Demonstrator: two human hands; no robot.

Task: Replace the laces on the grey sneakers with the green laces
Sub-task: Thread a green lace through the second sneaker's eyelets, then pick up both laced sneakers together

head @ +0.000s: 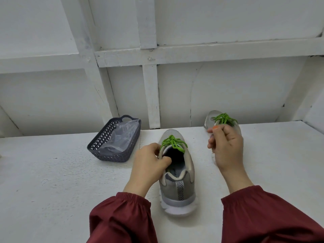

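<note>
Sleeves [121,218] flank the near sneaker [182,181]; left hand [149,163] pinches its collar, probably steadying it. Right hand [226,148] has curled fingers clasping the far sneaker [212,116].

Grey basket [98,144] w/ plastic bag [121,135]

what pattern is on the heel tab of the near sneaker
Black-and-white chevrons run down the heel tab, clearest in the head view.
</note>
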